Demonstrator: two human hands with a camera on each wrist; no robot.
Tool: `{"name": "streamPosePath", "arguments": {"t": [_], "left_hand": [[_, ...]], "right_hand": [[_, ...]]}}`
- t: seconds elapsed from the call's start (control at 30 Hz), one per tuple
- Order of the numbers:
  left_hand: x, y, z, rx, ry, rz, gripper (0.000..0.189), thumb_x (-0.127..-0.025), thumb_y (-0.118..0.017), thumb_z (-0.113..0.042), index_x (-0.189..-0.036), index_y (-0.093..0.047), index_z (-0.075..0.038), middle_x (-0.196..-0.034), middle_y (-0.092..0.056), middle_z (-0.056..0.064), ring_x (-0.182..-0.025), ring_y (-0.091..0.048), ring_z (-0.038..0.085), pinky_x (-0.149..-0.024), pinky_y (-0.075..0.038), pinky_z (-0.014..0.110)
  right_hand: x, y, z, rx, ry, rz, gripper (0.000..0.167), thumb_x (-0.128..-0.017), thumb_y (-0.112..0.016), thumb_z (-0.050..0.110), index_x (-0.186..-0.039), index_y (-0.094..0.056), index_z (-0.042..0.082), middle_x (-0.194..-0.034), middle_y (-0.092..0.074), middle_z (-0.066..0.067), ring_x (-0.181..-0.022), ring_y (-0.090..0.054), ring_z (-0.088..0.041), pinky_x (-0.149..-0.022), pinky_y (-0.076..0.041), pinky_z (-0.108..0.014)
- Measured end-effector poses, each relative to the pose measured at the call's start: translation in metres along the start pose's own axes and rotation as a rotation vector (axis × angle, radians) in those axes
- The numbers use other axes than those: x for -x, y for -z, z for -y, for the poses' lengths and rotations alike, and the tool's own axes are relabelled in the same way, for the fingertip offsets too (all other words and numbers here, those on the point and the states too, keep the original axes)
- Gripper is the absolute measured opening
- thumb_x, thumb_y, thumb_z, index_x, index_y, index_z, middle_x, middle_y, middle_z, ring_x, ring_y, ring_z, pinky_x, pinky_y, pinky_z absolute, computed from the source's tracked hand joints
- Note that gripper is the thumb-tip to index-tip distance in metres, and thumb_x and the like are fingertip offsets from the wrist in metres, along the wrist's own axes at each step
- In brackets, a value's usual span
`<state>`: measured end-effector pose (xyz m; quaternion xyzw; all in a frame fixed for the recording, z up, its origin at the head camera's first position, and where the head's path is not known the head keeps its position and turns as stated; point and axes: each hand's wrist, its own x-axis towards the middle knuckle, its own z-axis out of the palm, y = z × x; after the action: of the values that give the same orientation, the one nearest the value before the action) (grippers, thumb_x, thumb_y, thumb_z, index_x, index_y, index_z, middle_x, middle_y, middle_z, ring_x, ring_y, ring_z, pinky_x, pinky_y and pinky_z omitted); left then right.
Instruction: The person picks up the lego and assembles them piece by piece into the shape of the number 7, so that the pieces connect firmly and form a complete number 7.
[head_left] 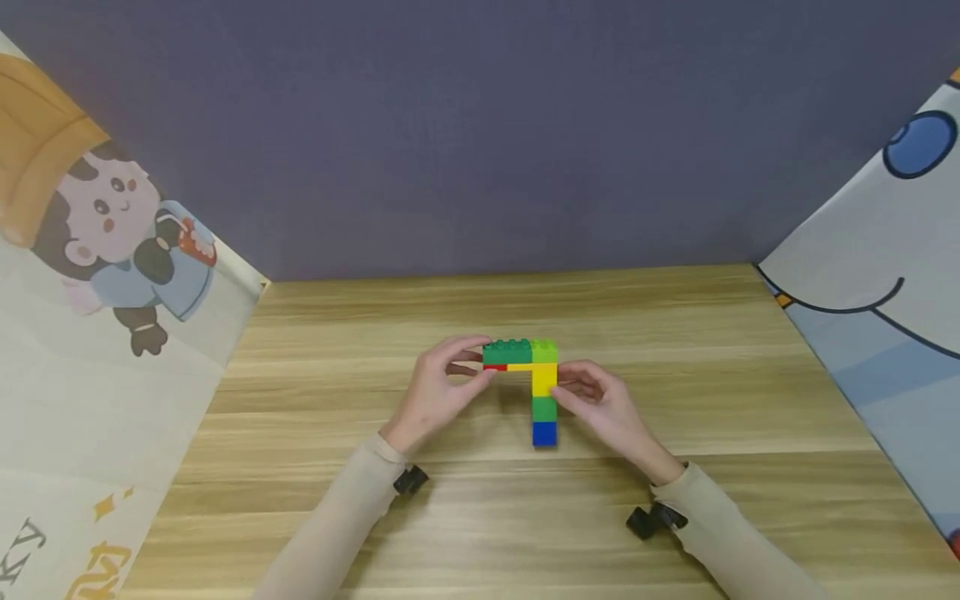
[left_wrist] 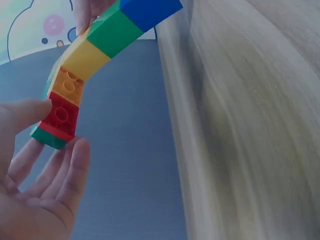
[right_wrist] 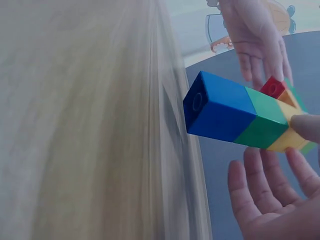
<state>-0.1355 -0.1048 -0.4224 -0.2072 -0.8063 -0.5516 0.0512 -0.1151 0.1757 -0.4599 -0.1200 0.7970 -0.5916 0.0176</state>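
Both hands hold one joined structure of toy building bricks, bent like an upside-down L. Its top bar has a dark green brick [head_left: 510, 353] and a light green brick [head_left: 544, 352], with a red brick [left_wrist: 60, 117] and an orange-yellow brick [left_wrist: 68, 87] underneath. Down the right side run a yellow brick [head_left: 544, 379], a green brick [head_left: 544, 408] and a blue brick [head_left: 544, 433]. My left hand [head_left: 438, 387] pinches the bar's left end, thumb against the red brick. At the yellow brick, my right hand [head_left: 606, 408] grips the column between thumb and fingers. The blue brick's hollow underside faces the right wrist view.
Below the hands lies a wood-grain table [head_left: 375, 517]. A dark grey-blue panel [head_left: 480, 150] rises behind it, with cartoon-printed walls to the left [head_left: 45, 400] and right [head_left: 847, 242]. Small black devices are strapped at both wrists.
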Motion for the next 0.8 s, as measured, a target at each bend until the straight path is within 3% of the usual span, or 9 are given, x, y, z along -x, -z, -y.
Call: {"name": "streamPosePath", "arguments": {"t": [0.2,0.33,0.57,0.8], "left_hand": [[-0.006,-0.003,0.007,-0.02,0.076,-0.025,0.043,-0.093,-0.083,-0.01,-0.135,-0.072,-0.009,-0.135,-0.07,0.011,-0.104,-0.078,0.028,-0.085,-0.066,0.034],[-0.009,-0.006,0.012,-0.031,0.098,-0.029,0.044,-0.094,-0.081,-0.009,-0.136,-0.07,-0.004,-0.137,-0.068,0.014,-0.104,-0.078,0.032,-0.087,-0.066,0.038],[-0.012,-0.007,0.02,-0.05,0.178,-0.005,0.046,-0.096,-0.08,-0.012,-0.139,-0.069,-0.007,-0.138,-0.067,0.014,-0.107,-0.077,0.031,-0.09,-0.066,0.039],[-0.015,-0.009,0.028,-0.1,0.234,0.027,0.048,-0.098,-0.079,-0.02,-0.143,-0.067,-0.007,-0.14,-0.067,0.013,-0.11,-0.076,0.031,-0.089,-0.066,0.039]], "right_hand": [[-0.004,-0.003,0.0,0.003,-0.08,0.024,0.04,-0.101,-0.076,0.02,-0.135,-0.065,0.003,-0.13,-0.074,-0.018,-0.112,-0.072,-0.024,-0.091,-0.059,-0.022],[-0.005,-0.004,-0.003,0.004,-0.135,0.055,0.047,-0.099,-0.077,0.022,-0.141,-0.062,0.005,-0.135,-0.071,-0.018,-0.113,-0.072,-0.03,-0.088,-0.06,-0.025],[-0.009,-0.008,-0.005,0.032,-0.197,0.072,0.05,-0.102,-0.074,0.026,-0.145,-0.059,0.006,-0.14,-0.068,-0.018,-0.122,-0.069,-0.032,-0.097,-0.057,-0.028],[-0.012,-0.012,-0.008,0.05,-0.229,0.083,0.053,-0.102,-0.072,0.025,-0.149,-0.057,0.005,-0.145,-0.065,-0.02,-0.12,-0.07,-0.033,-0.093,-0.058,-0.026]]}}
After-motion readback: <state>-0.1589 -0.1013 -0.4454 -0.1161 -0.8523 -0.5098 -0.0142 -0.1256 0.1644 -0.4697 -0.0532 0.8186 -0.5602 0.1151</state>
